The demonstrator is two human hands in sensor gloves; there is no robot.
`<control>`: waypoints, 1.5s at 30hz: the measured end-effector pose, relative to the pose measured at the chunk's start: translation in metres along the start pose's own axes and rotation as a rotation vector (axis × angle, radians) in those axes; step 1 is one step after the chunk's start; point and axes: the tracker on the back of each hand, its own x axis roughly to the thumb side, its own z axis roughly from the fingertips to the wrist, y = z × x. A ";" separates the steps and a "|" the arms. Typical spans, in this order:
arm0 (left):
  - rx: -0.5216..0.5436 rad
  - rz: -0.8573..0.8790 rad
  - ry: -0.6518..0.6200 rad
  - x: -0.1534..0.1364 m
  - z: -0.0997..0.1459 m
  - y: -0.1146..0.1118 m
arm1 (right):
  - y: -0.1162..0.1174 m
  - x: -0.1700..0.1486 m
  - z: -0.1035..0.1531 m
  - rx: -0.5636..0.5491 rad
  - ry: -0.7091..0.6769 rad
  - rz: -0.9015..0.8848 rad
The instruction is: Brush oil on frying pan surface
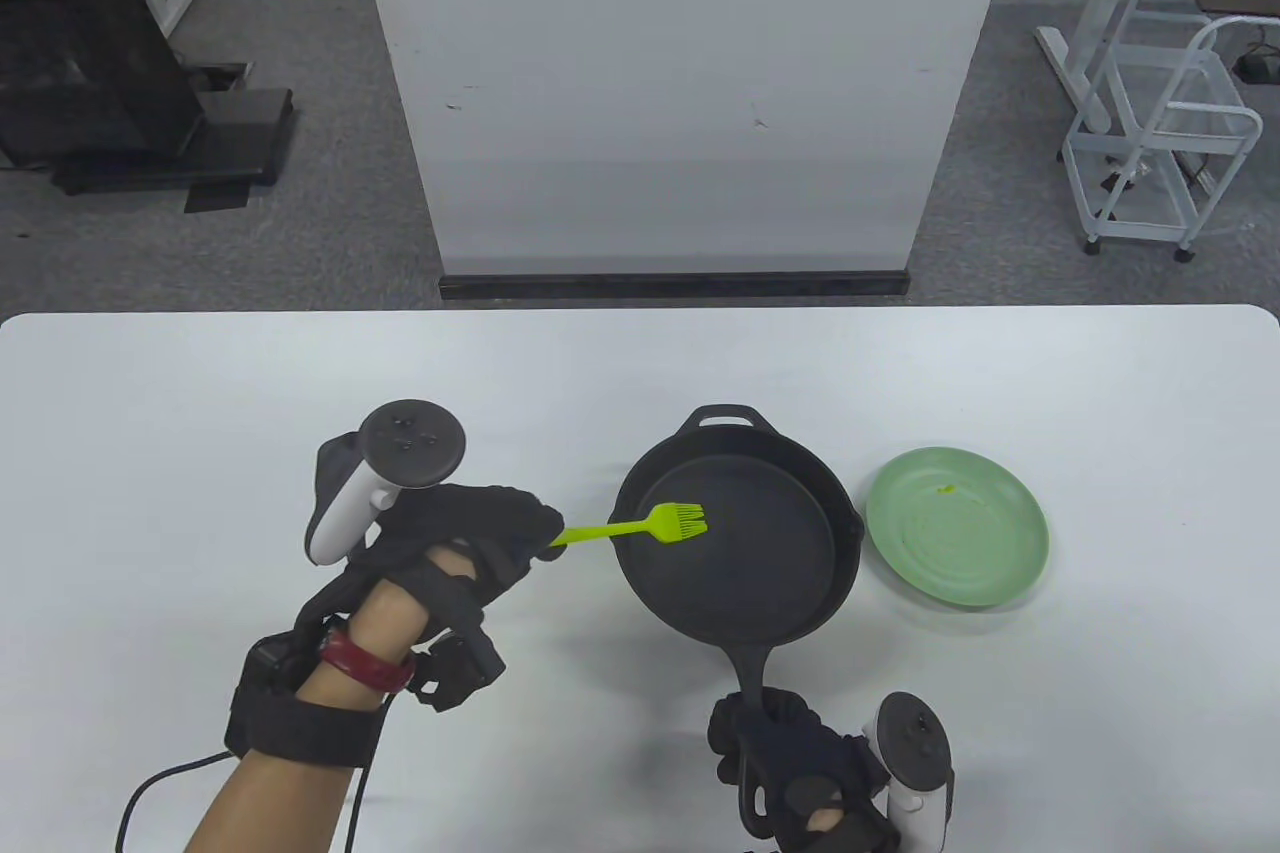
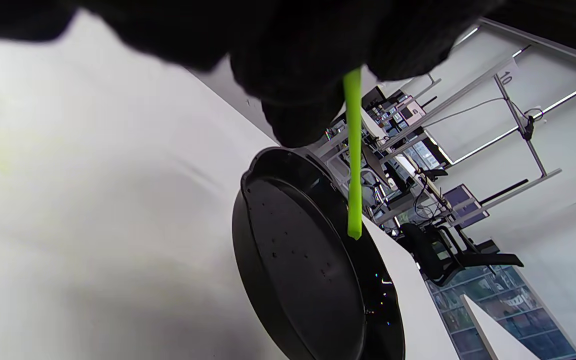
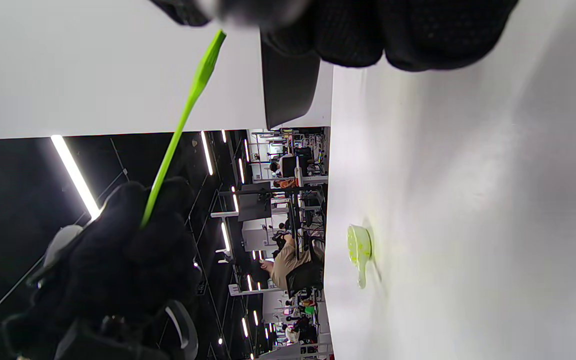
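Note:
A black cast-iron frying pan (image 1: 740,553) sits on the white table, its long handle (image 1: 752,668) pointing toward me. My right hand (image 1: 775,743) grips that handle at the table's near edge. My left hand (image 1: 525,538) pinches the thin handle of a lime-green silicone brush (image 1: 640,526). The brush head (image 1: 682,520) is over the left part of the pan's inner surface; I cannot tell if it touches. In the left wrist view the brush (image 2: 353,165) hangs from my gloved fingers above the pan (image 2: 298,260). The right wrist view shows the brush (image 3: 183,120) held by the left hand (image 3: 118,250).
A light green plate (image 1: 957,525) lies just right of the pan, almost touching its rim. A small green object (image 3: 359,250) lies on the table in the right wrist view. A white panel (image 1: 680,93) stands beyond the table's far edge.

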 end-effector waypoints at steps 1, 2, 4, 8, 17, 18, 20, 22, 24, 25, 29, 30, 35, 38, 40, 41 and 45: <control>-0.004 -0.005 0.002 0.003 -0.002 -0.002 | 0.000 0.000 0.000 -0.001 -0.001 0.000; -0.016 -0.014 0.003 0.008 -0.007 -0.007 | 0.000 0.000 0.000 -0.002 -0.002 0.001; -0.031 -0.020 0.006 0.015 -0.014 -0.015 | 0.000 0.000 0.000 0.000 -0.003 0.000; -0.050 -0.048 -0.006 0.031 -0.026 -0.032 | 0.001 0.000 0.000 0.006 0.000 0.000; -0.105 -0.099 -0.020 0.060 -0.053 -0.069 | 0.002 0.000 0.000 0.006 -0.008 0.005; -0.107 -0.101 -0.023 0.062 -0.055 -0.072 | 0.002 0.000 0.000 0.006 -0.008 0.005; -0.117 -0.101 -0.026 0.064 -0.059 -0.078 | 0.002 0.000 0.000 0.008 -0.010 0.006; -0.120 -0.107 -0.021 0.065 -0.061 -0.082 | 0.002 0.001 0.000 0.009 -0.011 0.008; -0.108 -0.128 -0.016 0.066 -0.062 -0.083 | 0.002 0.001 0.000 0.008 -0.012 0.006; -0.106 -0.139 -0.011 0.066 -0.063 -0.083 | 0.002 0.001 0.000 0.007 -0.012 0.004; -0.096 -0.167 0.002 0.065 -0.062 -0.082 | 0.002 0.001 0.000 0.007 -0.014 0.006; -0.094 -0.192 0.008 0.064 -0.061 -0.081 | 0.002 0.001 0.000 0.007 -0.014 0.006; -0.067 -0.260 0.032 0.058 -0.054 -0.074 | 0.001 0.001 0.001 0.003 -0.011 -0.006; -0.055 -0.293 0.053 0.051 -0.048 -0.066 | 0.001 0.001 0.001 0.001 -0.010 -0.008; -0.050 -0.300 0.071 0.045 -0.044 -0.060 | 0.001 0.001 0.001 0.001 -0.009 -0.009; -0.052 -0.305 0.078 0.042 -0.041 -0.057 | 0.001 0.001 0.001 0.002 -0.008 -0.009; -0.051 -0.319 0.108 0.034 -0.033 -0.044 | 0.001 0.001 0.001 -0.001 -0.006 -0.009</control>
